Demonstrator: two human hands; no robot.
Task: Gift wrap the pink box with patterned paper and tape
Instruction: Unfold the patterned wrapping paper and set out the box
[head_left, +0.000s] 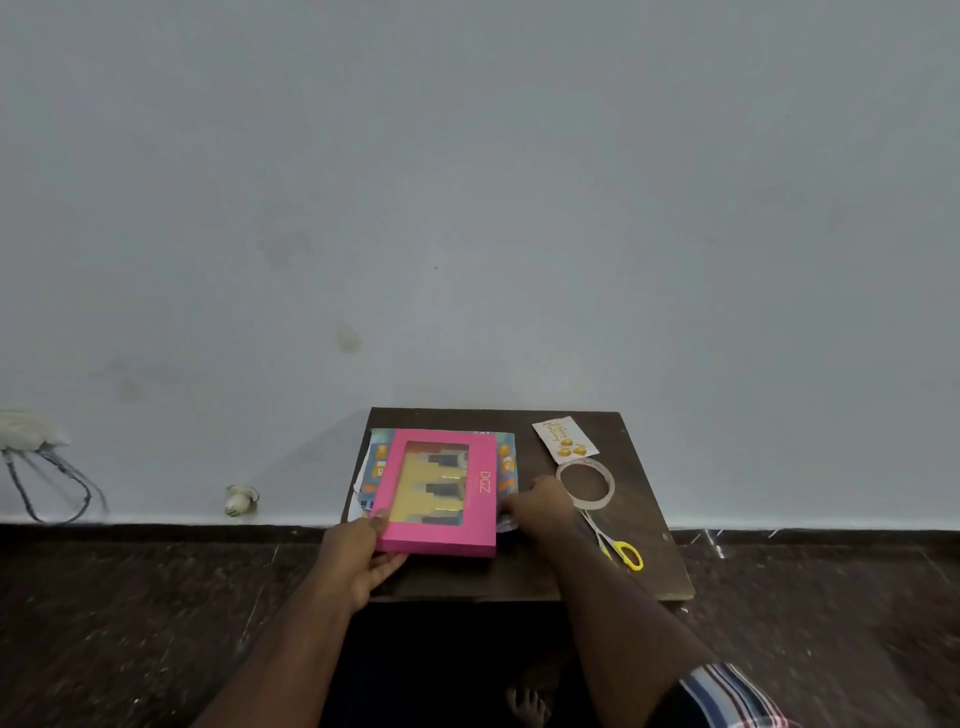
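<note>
On patterned paper (506, 462), pink box (439, 491) flat, long axis near-to-far, left hand (363, 553) gripping corner

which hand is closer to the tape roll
Right. The right hand grips the paper's edge just left of the tape roll, nearly touching it. The left hand holds the pink box's near-left corner, far off.

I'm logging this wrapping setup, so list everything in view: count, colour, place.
pink box: one, pink with clear window, on the paper, table's left part
patterned paper: one sheet, blue with orange motifs, under the box
tape roll: one, clear, right of the box
scissors: one, yellow handles, near the tape
gift tag: one, white with gold, table's far right
table: one, dark brown, against the wall
left hand: grips the box's near left corner
right hand: pinches the paper's edge beside the box
</note>
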